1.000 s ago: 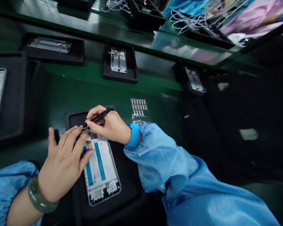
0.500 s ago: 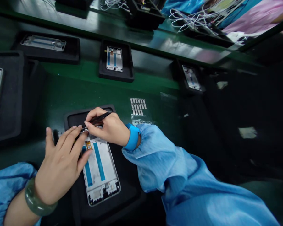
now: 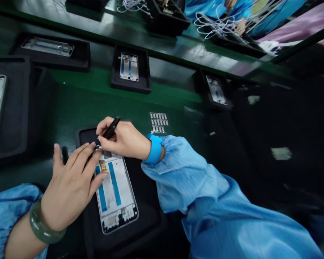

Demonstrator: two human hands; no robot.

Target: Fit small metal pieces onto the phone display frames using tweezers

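Observation:
A silver phone frame (image 3: 125, 190) with two blue strips and an orange flex cable (image 3: 103, 166) lies in a black foam tray (image 3: 148, 223). My left hand (image 3: 72, 183) rests over its upper left side, fingers stretched out, fingertips at the top edge and thumb on the frame. Pinched in my right hand (image 3: 124, 138) are black tweezers (image 3: 112, 128), tilted more upright, their tip down at the frame's top beside my left fingertips. The tip itself is mostly hidden by my fingers.
Rows of small metallic pieces (image 3: 158, 121) lie on the green table right of the tray. Other phone frames sit in black trays (image 3: 131, 86) behind and at the left. On a shelf beyond are white cables (image 3: 216, 25) and another person's hand (image 3: 240, 27).
The tweezers have tilted from a slanting to a steeper angle, and my right hand has shifted slightly upward. My left hand stays in place on the frame. Another person's hands have appeared at the back.

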